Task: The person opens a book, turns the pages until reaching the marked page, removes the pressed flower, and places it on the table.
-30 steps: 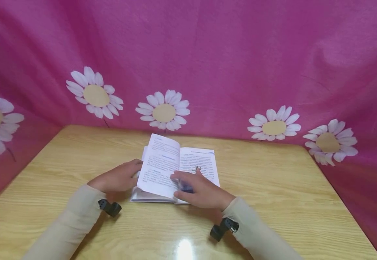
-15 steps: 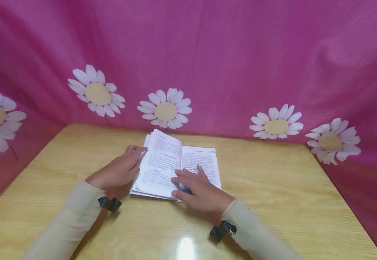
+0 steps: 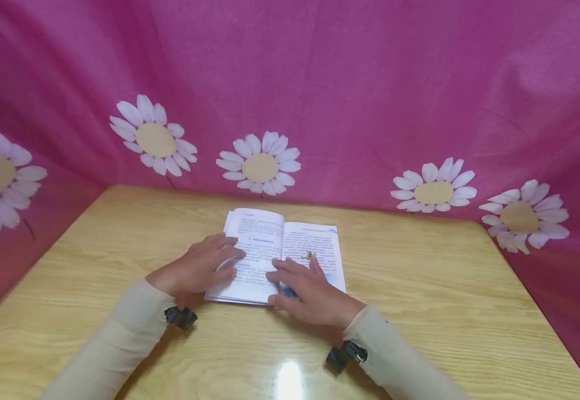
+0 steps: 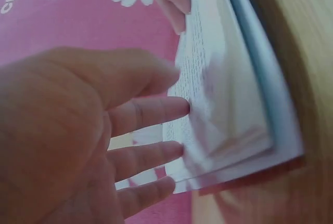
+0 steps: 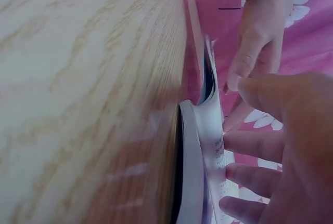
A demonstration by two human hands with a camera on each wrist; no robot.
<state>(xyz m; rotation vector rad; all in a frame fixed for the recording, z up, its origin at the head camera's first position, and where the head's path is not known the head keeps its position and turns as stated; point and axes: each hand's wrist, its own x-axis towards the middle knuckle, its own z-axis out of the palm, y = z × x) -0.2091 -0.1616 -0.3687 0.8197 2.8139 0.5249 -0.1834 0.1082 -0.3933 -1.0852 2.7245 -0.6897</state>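
Note:
An open book [image 3: 262, 222] lies on the wooden table, printed text on both pages. My left hand [image 3: 197, 265] rests on its left page, fingers spread and nearly straight. In the left wrist view, the fingertips of the left hand [image 4: 78, 125] touch the page [image 4: 223, 104]. My right hand [image 3: 315, 291] lies over the lower part of the right page, fingertips near the book's centre fold. Between its fingers a bit of a blue picture shows. The right wrist view has the right hand's [image 5: 291, 146] extended fingers at the page beside the spine [image 5: 195, 130].
The wooden table [image 3: 420, 289] stretches around the book. A pink cloth [image 3: 340, 100] with white daisies hangs behind it and at both sides. Each wrist wears a small black camera [image 3: 181, 318]. A bright light reflection lies at the table's front.
The lifted left page has come down flat. My left hand has moved from the book's left edge onto that page, while the right hand has stayed on the right page.

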